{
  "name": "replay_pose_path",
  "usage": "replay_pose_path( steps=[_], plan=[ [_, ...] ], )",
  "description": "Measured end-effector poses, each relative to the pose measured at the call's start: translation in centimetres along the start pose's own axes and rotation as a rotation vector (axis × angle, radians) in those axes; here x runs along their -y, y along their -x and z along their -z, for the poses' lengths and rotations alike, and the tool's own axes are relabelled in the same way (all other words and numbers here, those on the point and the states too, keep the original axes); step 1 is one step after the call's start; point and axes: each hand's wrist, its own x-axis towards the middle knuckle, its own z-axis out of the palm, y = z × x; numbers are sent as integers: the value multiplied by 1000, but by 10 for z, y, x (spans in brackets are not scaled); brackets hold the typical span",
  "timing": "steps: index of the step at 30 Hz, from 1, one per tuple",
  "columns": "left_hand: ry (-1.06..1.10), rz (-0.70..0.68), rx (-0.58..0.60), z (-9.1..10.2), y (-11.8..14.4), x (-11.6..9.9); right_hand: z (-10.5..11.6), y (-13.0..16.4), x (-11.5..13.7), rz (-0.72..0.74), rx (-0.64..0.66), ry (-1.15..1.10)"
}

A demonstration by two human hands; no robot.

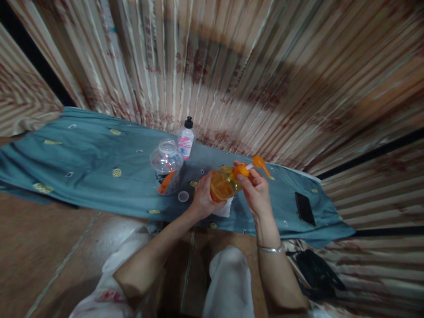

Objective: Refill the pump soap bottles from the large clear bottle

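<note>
- Gripping the orange bottle [222,185] around its lower body, the left hand [202,198] is curled closed on it, fingers wrapped behind and thumb toward the front, holding it tilted with its top leaning to the right, above the blue cloth [82,163].
- The right hand [256,192] is at the bottle's neck, its fingertips pinched on the orange pump top [255,164] (the nozzle points away to the right); the hand is mostly closed, and a thin bangle [270,249] circles that wrist.
- A white piece of tissue or cloth [225,207] shows just under the bottle, against the left palm; whether the hand grips it cannot be told.
- On the blue cloth to the left stands a clear plastic jar [166,165] with an orange patch on its label, and a small round white cap [183,196] lies just beside its base.
- Behind the jar, near the wall, a small clear bottle with a black cap and pink label [186,139] stands upright.
- A dark phone [304,209] lies flat on the cloth, well apart to the right of the hands.
- The cloth is spread on a brown floor along a striped patterned curtain [232,66]; the person's white-clad knees [228,278] show at the bottom.
</note>
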Motion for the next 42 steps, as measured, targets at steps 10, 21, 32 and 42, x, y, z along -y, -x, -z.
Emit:
replay_pose_path(
  steps=[10,21,32,42],
  plan=[
    [-5,-17,-15,-2,1,3,-14,0,-1,25,-189,-29],
    [-7,-6,-9,0,1,1,-1,3,1,53,-7,6],
    [-14,-19,-9,-1,2,3,-10,3,0,65,-165,2],
    [-4,9,-6,-2,1,1,-1,6,-2,79,-67,-46]
  ],
)
